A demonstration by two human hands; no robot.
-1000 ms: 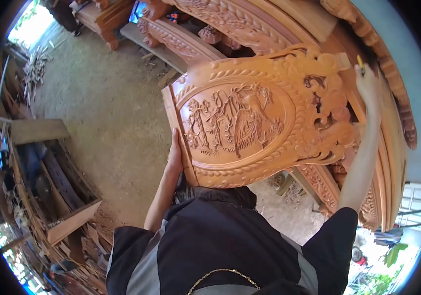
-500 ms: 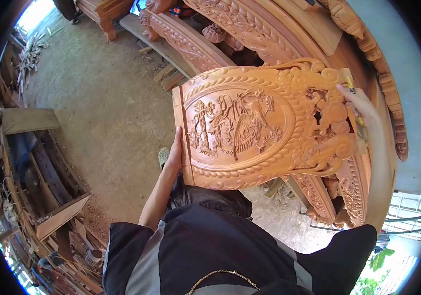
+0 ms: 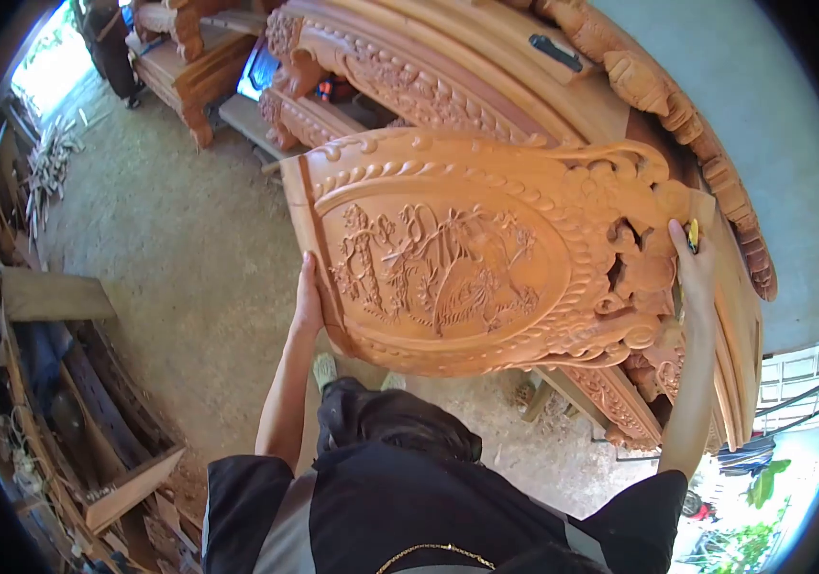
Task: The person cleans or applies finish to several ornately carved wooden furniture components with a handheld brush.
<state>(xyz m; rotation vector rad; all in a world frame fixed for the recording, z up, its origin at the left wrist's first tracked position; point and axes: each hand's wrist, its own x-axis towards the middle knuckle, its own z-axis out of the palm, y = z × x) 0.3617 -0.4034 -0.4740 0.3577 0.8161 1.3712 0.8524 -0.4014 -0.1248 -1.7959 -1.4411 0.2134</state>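
Note:
A large carved wooden panel (image 3: pixel 467 249), orange-brown with an oval relief of birds and plants, is held up in front of me. My left hand (image 3: pixel 309 301) grips its left edge. My right hand (image 3: pixel 692 263) holds the pierced, scrolled right end, with a small yellow object (image 3: pixel 692 232) between the fingers. The panel tilts, its left side toward the dirt floor.
Behind the panel stand stacked carved furniture frames (image 3: pixel 409 77) leaning by a pale wall (image 3: pixel 773 124). A dirt floor (image 3: pixel 170 220) lies at left, with planks and wood scraps (image 3: pixel 75 383) along its left edge. More carved furniture (image 3: pixel 180 48) sits at the top left.
The panel has swung left and lower in view, and looks larger. My left hand stayed on its left edge; my right hand slid down along the right end.

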